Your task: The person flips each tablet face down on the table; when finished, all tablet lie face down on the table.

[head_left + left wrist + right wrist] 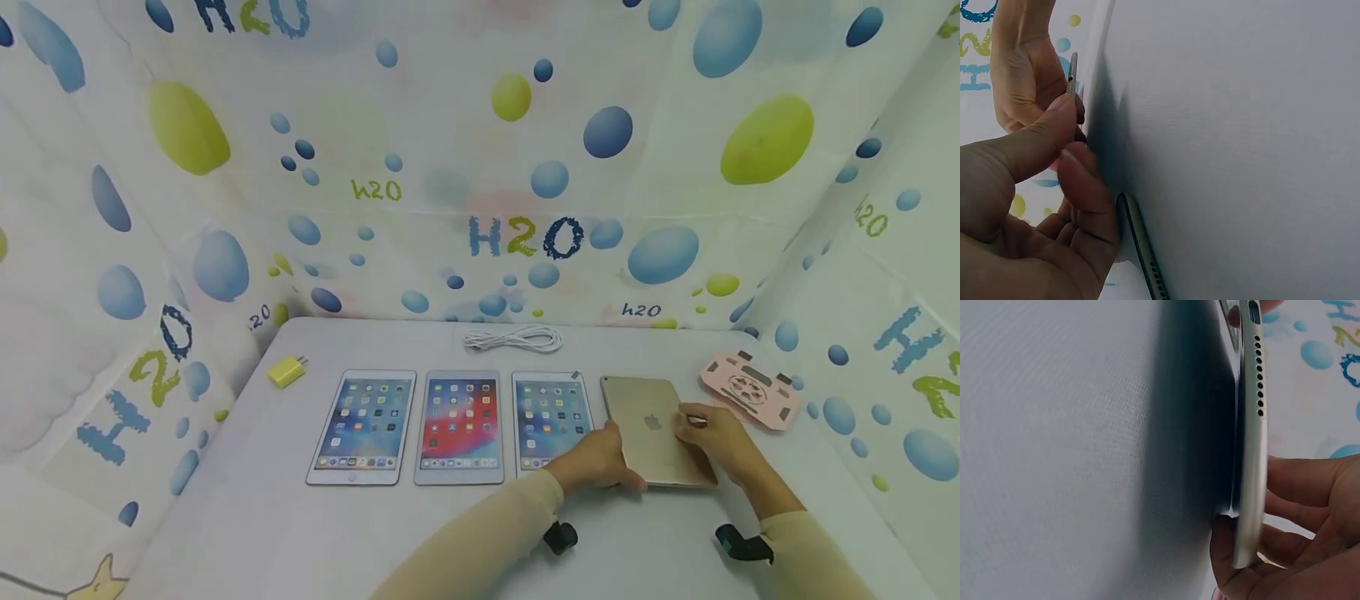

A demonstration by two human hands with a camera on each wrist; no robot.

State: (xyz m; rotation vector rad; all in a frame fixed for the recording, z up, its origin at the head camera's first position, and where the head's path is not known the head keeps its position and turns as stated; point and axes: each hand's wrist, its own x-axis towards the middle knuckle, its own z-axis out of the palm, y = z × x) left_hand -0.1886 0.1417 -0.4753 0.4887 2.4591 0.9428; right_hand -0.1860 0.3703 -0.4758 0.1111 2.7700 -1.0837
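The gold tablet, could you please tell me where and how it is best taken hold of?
Probably by both long edges, from left and right, thumb beneath and fingers over the back: the gold tablet is a thin slab, back facing up, and its edge by the right hand is raised off the table, leaving room underneath.

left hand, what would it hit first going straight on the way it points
The gold tablet, most likely: the left hand pinches its left edge and points across its back. Exact depth is unclear from the head view.
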